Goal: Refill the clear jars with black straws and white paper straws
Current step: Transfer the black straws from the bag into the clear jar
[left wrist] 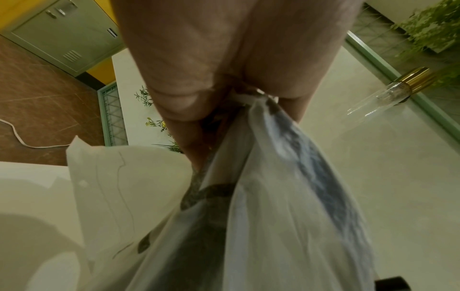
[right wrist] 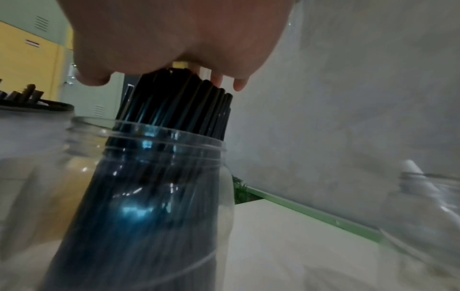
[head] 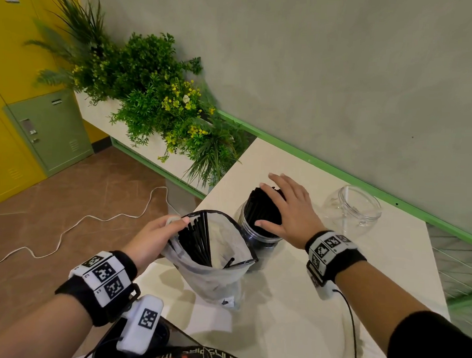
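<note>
A clear jar [head: 256,234] [right wrist: 159,196] packed with black straws [head: 260,207] [right wrist: 179,106] stands mid-table. My right hand [head: 282,206] [right wrist: 174,39] lies flat on the straw tops, fingers straight. A clear plastic bag [head: 214,265] [left wrist: 273,216] with several black straws [head: 196,239] inside stands in front of the jar. My left hand [head: 158,235] [left wrist: 224,82] pinches the bag's rim at its left side. A second clear jar [head: 356,209] [right wrist: 428,212], right of the first, holds one white paper straw [head: 347,201] [right wrist: 413,167].
The white table [head: 332,307] ends at a green rail [head: 339,168] by the grey wall. A planter of green plants [head: 157,98] stands beyond the table's left end. A gold-capped clear tube [left wrist: 398,86] lies on the table. A white cable [head: 62,232] trails over the floor.
</note>
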Demonstrator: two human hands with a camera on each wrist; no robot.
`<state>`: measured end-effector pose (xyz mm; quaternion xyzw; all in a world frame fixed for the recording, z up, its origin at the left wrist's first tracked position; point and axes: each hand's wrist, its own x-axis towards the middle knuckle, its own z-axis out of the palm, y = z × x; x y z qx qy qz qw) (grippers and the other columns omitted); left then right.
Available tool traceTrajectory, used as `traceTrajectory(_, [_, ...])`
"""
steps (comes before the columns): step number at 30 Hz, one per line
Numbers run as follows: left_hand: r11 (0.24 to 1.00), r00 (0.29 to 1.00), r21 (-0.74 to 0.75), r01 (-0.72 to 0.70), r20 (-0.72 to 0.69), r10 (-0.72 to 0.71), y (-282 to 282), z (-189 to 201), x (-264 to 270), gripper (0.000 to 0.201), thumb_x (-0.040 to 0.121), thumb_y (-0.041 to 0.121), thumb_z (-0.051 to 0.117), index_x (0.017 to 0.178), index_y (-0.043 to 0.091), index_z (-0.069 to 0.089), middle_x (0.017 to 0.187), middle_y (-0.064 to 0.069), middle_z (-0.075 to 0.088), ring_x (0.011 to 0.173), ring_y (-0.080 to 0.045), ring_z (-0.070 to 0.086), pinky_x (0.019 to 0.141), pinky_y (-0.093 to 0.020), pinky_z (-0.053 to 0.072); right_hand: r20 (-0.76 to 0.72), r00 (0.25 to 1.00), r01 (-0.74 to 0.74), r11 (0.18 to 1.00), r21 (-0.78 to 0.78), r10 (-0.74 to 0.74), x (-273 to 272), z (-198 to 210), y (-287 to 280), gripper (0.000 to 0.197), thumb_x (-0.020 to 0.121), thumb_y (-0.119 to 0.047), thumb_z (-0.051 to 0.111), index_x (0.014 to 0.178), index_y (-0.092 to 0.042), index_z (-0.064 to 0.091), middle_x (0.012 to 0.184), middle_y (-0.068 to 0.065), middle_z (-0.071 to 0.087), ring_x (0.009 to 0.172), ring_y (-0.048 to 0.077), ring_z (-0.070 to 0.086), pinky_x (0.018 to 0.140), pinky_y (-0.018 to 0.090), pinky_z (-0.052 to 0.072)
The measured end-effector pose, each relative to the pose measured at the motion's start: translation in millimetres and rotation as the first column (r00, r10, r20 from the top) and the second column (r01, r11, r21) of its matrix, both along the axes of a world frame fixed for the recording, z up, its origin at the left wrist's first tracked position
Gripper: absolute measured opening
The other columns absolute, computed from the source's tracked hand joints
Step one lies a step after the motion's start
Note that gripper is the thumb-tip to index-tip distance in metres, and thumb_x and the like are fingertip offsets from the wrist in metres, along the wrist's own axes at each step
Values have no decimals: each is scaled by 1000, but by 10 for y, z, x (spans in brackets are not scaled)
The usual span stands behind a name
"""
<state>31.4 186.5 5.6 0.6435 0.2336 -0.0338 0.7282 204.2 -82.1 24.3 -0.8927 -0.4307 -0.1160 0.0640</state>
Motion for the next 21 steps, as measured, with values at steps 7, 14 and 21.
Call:
traceTrajectory(7, [1000, 1000, -12, -3, 5, 3, -29, 15, -17, 30, 92, 31, 60, 108, 7, 68, 106, -15, 72, 104, -33, 67, 103, -52, 45, -117, 991, 63, 998, -24, -65, 105, -1, 251, 70, 80, -75, 36, 131, -29, 49, 128, -3, 54, 112, 23, 50, 90, 43, 48])
traceTrajectory(14, [1000, 1000, -27, 5, 3, -5, -7, 12, -38, 32, 92, 33, 61, 105, 5, 68, 104, -17, 72, 102, -34, 67, 100, -53, 47, -27, 996, 89, 986, 139, -86, 116, 41, 283, 61, 82, -70, 40, 108, -21, 65, 105, 0, 57, 99, 23, 46, 83, 40, 45])
traceTrajectory(21, [1000, 1000, -21, -4, -6, 4, -34, 17, -31, 29, 93, 30, 58, 108, 7, 68, 104, -15, 73, 101, -32, 68, 99, -50, 48, -72, 993, 96, 995, 12, -95, 111, 89, 386, 75, 79, -72, 51, 140, -31, 38, 141, 1, 41, 125, 26, 39, 100, 45, 37])
